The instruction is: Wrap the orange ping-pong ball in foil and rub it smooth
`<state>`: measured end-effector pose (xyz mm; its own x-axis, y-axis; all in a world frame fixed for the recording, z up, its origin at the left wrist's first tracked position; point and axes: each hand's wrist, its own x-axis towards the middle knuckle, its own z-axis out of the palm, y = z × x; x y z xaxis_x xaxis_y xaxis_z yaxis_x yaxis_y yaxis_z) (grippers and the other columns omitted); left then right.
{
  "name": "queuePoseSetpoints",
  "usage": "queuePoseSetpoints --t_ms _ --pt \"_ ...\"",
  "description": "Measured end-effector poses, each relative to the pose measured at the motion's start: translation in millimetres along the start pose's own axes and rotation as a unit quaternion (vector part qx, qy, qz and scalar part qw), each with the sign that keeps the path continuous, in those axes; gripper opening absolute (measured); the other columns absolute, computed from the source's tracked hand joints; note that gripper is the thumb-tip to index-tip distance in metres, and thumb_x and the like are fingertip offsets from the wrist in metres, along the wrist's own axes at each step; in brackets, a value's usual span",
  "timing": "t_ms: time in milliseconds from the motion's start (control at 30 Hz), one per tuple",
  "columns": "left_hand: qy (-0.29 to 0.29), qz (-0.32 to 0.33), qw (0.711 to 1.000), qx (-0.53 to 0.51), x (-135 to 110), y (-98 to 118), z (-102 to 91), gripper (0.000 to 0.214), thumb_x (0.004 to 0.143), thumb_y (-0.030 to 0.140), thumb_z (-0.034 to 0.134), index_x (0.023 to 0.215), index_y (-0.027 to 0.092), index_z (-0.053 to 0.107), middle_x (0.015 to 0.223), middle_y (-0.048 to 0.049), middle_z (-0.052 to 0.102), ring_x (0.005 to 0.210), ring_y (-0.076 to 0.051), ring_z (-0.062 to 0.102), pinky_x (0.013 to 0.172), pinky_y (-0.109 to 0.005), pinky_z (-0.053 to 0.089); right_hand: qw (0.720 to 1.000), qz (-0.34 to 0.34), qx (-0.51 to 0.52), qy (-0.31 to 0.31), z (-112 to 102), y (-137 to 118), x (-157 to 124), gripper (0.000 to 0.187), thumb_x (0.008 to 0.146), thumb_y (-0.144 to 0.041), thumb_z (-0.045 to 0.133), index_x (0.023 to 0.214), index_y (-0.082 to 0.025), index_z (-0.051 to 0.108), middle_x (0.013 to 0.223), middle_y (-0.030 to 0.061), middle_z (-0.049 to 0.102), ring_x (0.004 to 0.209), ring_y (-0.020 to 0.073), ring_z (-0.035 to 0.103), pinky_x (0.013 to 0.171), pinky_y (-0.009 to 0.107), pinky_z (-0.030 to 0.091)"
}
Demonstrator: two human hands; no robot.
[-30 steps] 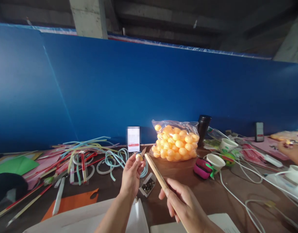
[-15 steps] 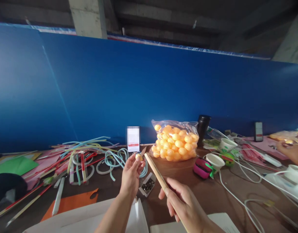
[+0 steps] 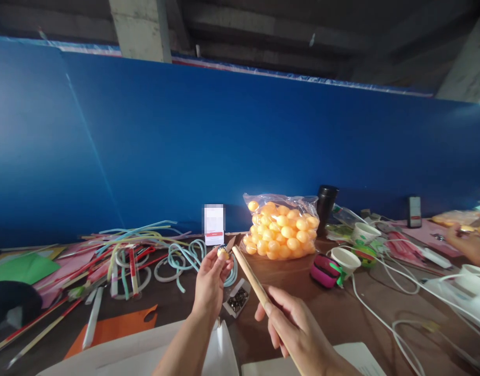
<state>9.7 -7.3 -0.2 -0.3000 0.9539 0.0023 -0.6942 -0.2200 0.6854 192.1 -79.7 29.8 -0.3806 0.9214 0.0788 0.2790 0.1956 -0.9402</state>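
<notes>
My left hand [image 3: 212,277] pinches a small rounded thing [image 3: 223,253], yellowish with a dark, shiny top; its kind is too small to make out. A brownish pointed piece [image 3: 231,242] shows just beyond it, and I cannot tell whether the two are joined. My right hand [image 3: 289,324] is wrapped around a pale wooden stick [image 3: 251,277], held slanting up and to the left. The stick's upper end is close to the left fingertips. Below the hands, between them, a small open box [image 3: 237,300] holds several dark, shiny metal pieces.
Behind the hands stand a phone [image 3: 214,225], a clear bag of orange balls [image 3: 281,230] and a black bottle [image 3: 326,209]. Tubes [image 3: 185,261], sticks and paper lie left; a pink pouch [image 3: 324,270], cups [image 3: 345,259] and white cables lie right. Another person's hand [image 3: 467,246] shows far right.
</notes>
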Motion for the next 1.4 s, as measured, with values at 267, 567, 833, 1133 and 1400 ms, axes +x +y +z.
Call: queuePoseSetpoints --t_ms 267,567,833,1133,1400 --pt "-0.003 -0.019 0.999 -0.033 0.7 -0.3 -3.8 0.025 0.074 0.02 0.075 0.097 0.016 0.066 0.09 -0.004 0.069 0.079 -0.012 0.068 0.073 -0.019 0.055 0.999 -0.017 0.033 0.033 1.2 -3.0 -3.9 0.04 0.096 -0.051 0.04 0.088 -0.016 0.059 0.048 -0.0065 0.047 0.037 0.007 0.037 0.037 0.017 0.03" --pt "-0.006 -0.032 0.997 -0.068 0.8 0.8 -2.4 0.016 0.076 0.02 0.074 0.089 0.015 0.068 0.088 -0.0041 0.071 0.079 -0.012 0.069 0.072 -0.02 0.057 0.999 -0.012 0.029 -0.006 0.5 0.5 -1.0 0.044 0.095 -0.055 0.041 0.092 -0.015 0.059 0.048 -0.0061 0.049 0.037 0.0071 0.04 0.038 0.017 0.032" --pt "-0.015 -0.029 0.997 -0.069 0.8 0.0 -2.7 0.022 0.073 0.02 0.076 0.093 0.016 0.067 0.083 -0.0015 0.069 0.068 -0.008 0.066 0.07 -0.02 0.057 1.0 -0.02 0.017 -0.014 2.2 1.7 -1.6 0.043 0.096 -0.055 0.041 0.091 -0.016 0.059 0.048 -0.0063 0.049 0.037 0.0073 0.04 0.038 0.017 0.032" --pt "-0.006 -0.02 0.999 -0.048 2.1 -1.0 -4.3 0.025 0.073 0.02 0.076 0.096 0.016 0.066 0.087 -0.0021 0.068 0.068 -0.008 0.066 0.069 -0.02 0.056 0.999 -0.033 0.001 -0.018 2.9 0.0 -0.8 0.043 0.097 -0.053 0.039 0.095 -0.016 0.06 0.049 -0.0059 0.049 0.038 0.0076 0.041 0.038 0.016 0.033" --pt "-0.004 -0.018 0.999 -0.042 0.9 -0.4 -3.1 0.027 0.071 0.021 0.078 0.095 0.017 0.066 0.086 -0.0007 0.068 0.067 -0.007 0.065 0.071 -0.019 0.056 1.0 -0.027 -0.003 -0.011 1.6 0.6 -0.7 0.042 0.097 -0.053 0.04 0.093 -0.016 0.059 0.049 -0.0057 0.05 0.038 0.0079 0.042 0.038 0.016 0.033"
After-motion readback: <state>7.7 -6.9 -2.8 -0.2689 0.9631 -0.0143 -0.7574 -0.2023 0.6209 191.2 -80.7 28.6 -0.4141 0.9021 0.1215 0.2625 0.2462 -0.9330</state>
